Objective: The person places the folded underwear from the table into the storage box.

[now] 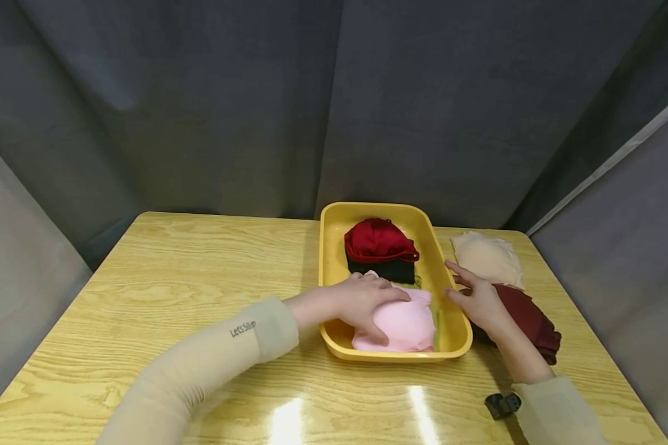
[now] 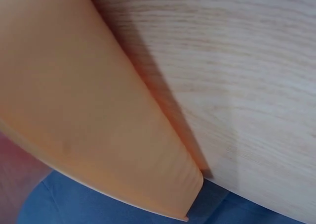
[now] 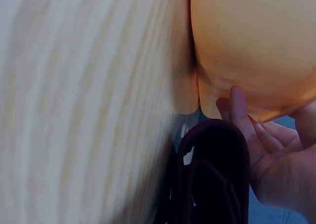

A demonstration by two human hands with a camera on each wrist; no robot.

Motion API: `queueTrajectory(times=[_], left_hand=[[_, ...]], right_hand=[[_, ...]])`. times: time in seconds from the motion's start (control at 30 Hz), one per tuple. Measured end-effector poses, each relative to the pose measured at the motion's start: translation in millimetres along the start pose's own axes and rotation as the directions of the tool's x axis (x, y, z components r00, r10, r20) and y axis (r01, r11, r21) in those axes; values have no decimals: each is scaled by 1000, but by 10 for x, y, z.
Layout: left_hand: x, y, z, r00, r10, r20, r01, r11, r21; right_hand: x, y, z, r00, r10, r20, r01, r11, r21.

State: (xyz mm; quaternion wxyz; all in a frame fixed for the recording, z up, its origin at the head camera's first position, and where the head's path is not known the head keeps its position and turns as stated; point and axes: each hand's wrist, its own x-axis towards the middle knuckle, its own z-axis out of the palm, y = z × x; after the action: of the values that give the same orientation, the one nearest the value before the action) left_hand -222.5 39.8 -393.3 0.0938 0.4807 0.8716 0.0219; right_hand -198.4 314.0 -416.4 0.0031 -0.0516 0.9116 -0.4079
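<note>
A yellow plastic tub [image 1: 329, 259] stands on the table. At its near end lies a pink folded bra [image 1: 409, 324]; my left hand [image 1: 364, 303] rests on it with fingers spread. At the tub's far end, a red satin bra [image 1: 375, 240] lies on a black folded cloth [image 1: 398, 271]. My right hand [image 1: 481, 303] holds the tub's right rim, thumb over the edge and other fingers against the outer wall [image 3: 256, 46]. The left wrist view shows the tub's outer side [image 2: 89, 95], but not my left hand.
Right of the tub, a beige folded bra [image 1: 487, 256] lies behind a maroon folded bra [image 1: 526, 318], which is close beside my right hand. A small black device [image 1: 503, 406] is at my right cuff. Dark grey curtains [image 1: 245, 111] hang behind the wooden table [image 1: 211, 266].
</note>
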Motion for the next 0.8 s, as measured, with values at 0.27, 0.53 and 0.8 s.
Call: queueTrajectory(times=[0.27, 0.53, 0.8], left_hand=[[-62, 83, -29, 997, -71, 11, 71, 997, -7], [-148, 89, -31, 991, -133, 8, 133, 991, -34], [-217, 80, 10, 987, -150, -51, 147, 988, -47]], right_hand=[[-14, -30, -5, 1000, -23, -9, 23, 1000, 4], [-26, -46, -7, 1000, -22, -12, 22, 1000, 6], [-12, -29, -2, 999, -30, -27, 29, 999, -12]])
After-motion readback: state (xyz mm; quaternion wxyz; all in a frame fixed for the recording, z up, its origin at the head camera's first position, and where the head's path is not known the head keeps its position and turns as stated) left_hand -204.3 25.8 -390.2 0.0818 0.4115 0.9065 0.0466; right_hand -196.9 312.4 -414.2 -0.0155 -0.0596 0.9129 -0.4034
